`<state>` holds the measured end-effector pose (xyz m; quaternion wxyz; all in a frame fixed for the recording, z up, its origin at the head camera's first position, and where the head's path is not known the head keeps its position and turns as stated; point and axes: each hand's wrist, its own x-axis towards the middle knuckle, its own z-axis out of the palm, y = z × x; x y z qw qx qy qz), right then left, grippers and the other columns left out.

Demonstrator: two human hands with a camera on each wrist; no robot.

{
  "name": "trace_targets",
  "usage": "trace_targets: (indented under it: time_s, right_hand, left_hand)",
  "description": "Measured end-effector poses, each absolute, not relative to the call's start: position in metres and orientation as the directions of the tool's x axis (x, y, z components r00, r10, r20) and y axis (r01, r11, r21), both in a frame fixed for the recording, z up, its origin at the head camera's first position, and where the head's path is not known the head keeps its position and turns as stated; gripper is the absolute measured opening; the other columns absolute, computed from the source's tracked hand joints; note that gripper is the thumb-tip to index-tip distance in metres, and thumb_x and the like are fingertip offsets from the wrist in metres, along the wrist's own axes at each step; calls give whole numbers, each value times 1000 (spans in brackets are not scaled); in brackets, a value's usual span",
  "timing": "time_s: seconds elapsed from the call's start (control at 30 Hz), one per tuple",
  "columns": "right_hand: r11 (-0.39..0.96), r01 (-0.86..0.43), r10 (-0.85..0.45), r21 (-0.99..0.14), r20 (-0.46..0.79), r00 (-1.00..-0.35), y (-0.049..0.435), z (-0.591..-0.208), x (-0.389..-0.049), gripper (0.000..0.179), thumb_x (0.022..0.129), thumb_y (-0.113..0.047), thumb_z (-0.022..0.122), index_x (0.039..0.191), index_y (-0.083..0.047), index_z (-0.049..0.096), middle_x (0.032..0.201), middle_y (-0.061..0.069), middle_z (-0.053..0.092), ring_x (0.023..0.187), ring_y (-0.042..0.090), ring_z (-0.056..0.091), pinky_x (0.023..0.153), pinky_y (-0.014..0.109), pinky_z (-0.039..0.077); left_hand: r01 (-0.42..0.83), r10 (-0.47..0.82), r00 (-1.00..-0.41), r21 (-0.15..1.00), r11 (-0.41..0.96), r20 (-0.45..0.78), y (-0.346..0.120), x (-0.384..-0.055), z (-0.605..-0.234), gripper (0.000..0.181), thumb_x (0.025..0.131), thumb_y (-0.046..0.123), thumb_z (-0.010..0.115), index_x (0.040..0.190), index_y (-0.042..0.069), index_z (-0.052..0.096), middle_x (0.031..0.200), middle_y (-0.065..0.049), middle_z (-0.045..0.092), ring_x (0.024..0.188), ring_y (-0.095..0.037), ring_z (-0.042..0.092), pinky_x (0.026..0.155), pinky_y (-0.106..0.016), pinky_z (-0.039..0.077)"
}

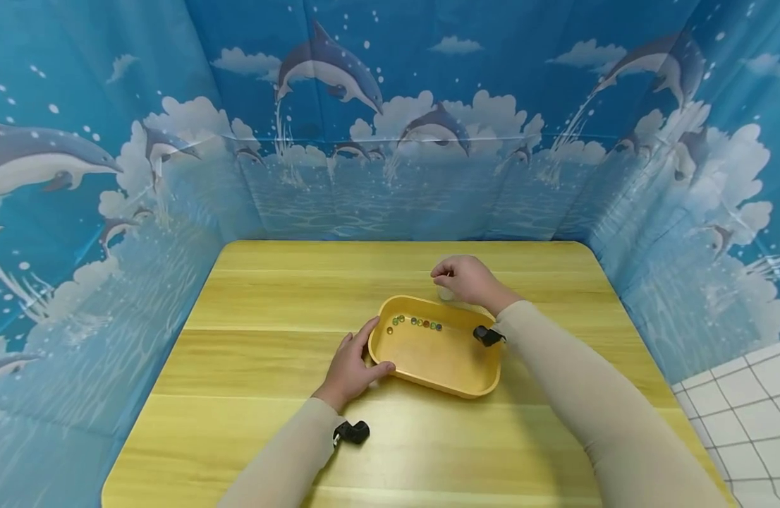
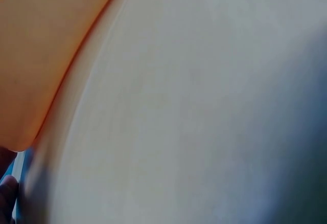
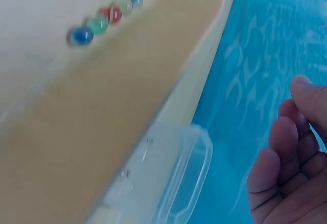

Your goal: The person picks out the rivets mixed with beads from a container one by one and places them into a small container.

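Note:
A shallow yellow basin [image 1: 441,356] rests on the table with several colourful glass marbles [image 1: 426,324] in a loose row along its far inner side. My left hand [image 1: 352,370] holds the basin's left end, thumb at the near rim and fingers along the side. My right hand [image 1: 467,279] hovers past the far rim, above a small clear plastic container [image 3: 176,170] standing close behind the basin. In the right wrist view its fingers bend loosely, thumb tip near the index fingertip, and nothing shows between them. A blue marble [image 3: 80,36] ends the row there.
The wooden table [image 1: 250,367] has rounded corners. A blue curtain [image 1: 403,190] with dolphins surrounds its far and side edges. White tiles [image 1: 745,395] lie at the right. Each wrist carries a small black camera [image 1: 353,432].

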<state>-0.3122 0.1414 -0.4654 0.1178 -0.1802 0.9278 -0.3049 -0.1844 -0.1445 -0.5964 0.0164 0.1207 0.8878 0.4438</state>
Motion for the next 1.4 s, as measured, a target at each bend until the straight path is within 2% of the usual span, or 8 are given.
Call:
trace_targets:
  time_s: [0.27, 0.63, 0.97, 1.13, 1.4]
  right_hand:
    - [792, -216, -346, -572, -129, -929, 167, -465, -329, 31, 110, -23, 58, 134, -8, 71, 134, 14, 71, 121, 34, 67, 101, 52, 58]
    - [799, -142, -296, -585, -175, -939, 183, -471, -342, 32, 110, -20, 57, 136, -4, 68, 136, 20, 67, 124, 37, 65, 104, 54, 56]
    - [815, -162, -285, -557, -141, -948, 187, -474, -348, 33, 111, -18, 55, 136, -1, 67, 138, 22, 66, 125, 39, 64, 107, 56, 54]
    - [821, -170, -283, -545, -130, -950, 188, -474, -349, 33, 111, -18, 54, 136, -1, 67, 137, 22, 67, 125, 39, 64, 107, 56, 55]
    - [826, -153, -266, -543, -135, -954, 186, -474, -350, 33, 111, -18, 53, 137, -2, 66, 139, 21, 66, 127, 40, 63, 108, 56, 54]
  left_hand:
    - [192, 235, -970, 789, 583, 62, -143, -183, -590, 100, 84, 45, 87, 167, 29, 32, 158, -8, 55, 150, -38, 47, 134, -56, 16]
    - [161, 204, -978, 790, 592, 47, -145, -180, -595, 97, 84, 51, 87, 165, 35, 35, 157, -6, 57, 154, -49, 35, 133, -58, 18]
    - [167, 213, -976, 784, 598, 46, -143, -181, -592, 98, 84, 49, 86, 166, 33, 34, 157, -7, 57, 151, -40, 45, 134, -55, 16]
    - [164, 205, -978, 781, 602, 47, -143, -181, -595, 98, 84, 51, 86, 165, 35, 34, 158, -6, 56, 153, -45, 39, 133, -57, 18]
    - [170, 207, -977, 790, 589, 56, -143, -179, -593, 98, 84, 48, 87, 166, 33, 34, 160, -6, 54, 153, -45, 39, 133, -59, 18]
